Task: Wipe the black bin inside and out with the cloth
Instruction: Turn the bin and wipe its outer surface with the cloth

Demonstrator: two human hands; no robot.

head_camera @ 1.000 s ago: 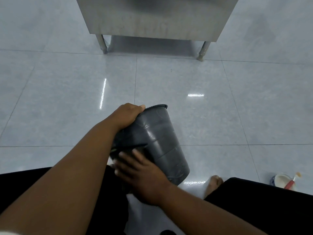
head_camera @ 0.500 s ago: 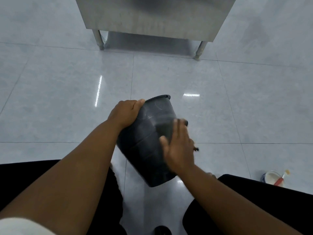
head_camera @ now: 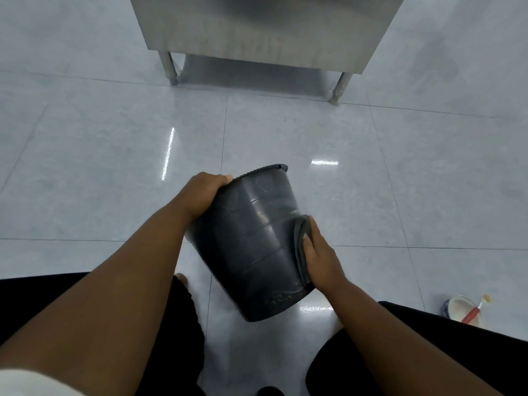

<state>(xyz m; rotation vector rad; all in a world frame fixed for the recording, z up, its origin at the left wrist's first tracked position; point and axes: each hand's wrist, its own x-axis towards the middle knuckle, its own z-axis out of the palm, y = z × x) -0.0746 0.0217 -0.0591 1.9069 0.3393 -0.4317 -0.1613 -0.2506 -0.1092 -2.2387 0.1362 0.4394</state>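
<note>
The black bin (head_camera: 251, 238) is held tilted in the air above the floor between my knees, its rim pointing away from me and its base toward me. My left hand (head_camera: 204, 192) grips the rim on the left side, fingers curled over the edge. My right hand (head_camera: 318, 252) presses a dark grey cloth (head_camera: 300, 244) flat against the bin's right outer wall. The inside of the bin is hidden from here.
A stainless steel cabinet (head_camera: 265, 30) on short legs stands ahead on the glossy grey tiled floor (head_camera: 114, 167). A small white bowl (head_camera: 463, 310) with a red-handled tool in it sits on the floor at the lower right. My black-trousered legs frame the bottom.
My right hand with the cloth has moved from the bin's near left side across the front to its right outer wall. The bin has shifted slightly; my left hand keeps the rim.
</note>
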